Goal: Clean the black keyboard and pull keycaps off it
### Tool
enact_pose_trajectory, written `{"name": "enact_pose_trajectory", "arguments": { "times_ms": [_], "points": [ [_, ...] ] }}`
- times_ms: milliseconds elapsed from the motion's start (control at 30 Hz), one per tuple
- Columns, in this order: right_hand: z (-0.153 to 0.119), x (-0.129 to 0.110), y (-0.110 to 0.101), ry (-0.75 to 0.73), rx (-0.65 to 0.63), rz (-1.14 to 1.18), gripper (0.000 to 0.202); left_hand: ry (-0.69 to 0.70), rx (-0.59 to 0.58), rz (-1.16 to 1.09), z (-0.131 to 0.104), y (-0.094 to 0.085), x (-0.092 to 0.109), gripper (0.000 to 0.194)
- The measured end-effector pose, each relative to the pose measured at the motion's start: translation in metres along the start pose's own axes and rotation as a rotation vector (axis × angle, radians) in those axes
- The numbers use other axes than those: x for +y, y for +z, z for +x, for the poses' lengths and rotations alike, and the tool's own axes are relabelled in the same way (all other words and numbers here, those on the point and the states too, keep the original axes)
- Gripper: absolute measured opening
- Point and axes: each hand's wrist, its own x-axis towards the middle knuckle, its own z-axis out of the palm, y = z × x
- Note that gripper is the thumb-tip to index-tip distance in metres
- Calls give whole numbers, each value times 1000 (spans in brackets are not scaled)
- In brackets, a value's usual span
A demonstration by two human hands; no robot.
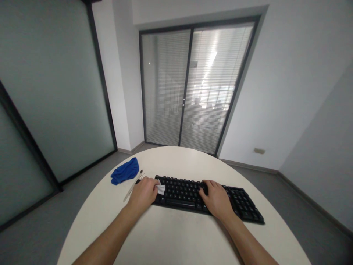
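A black keyboard lies across the round table, its number pad on the right. My left hand is closed on a small white wipe and rests over the keyboard's left end, covering some keys there. On the right part of the keyboard lies my right hand, fingers apart, the fingertips near the upper rows of keys. A thin, light-coloured brush with a dark tip lies beside my left hand, partly hidden by it.
The cream round table carries a crumpled blue cloth at its left edge. Beyond stand a glass door with blinds, a frosted glass partition and a white wall with an outlet.
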Motion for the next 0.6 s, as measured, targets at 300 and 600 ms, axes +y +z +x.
{"name": "enact_pose_trajectory", "arguments": {
  "times_ms": [300,600],
  "points": [
    [-1,-1,-1,0,5,-2,36,0,215,-299,22,37,-28,29],
    [-2,0,-1,-4,24,3,35,43,46,-129,23,23,-33,31]
  ]
}}
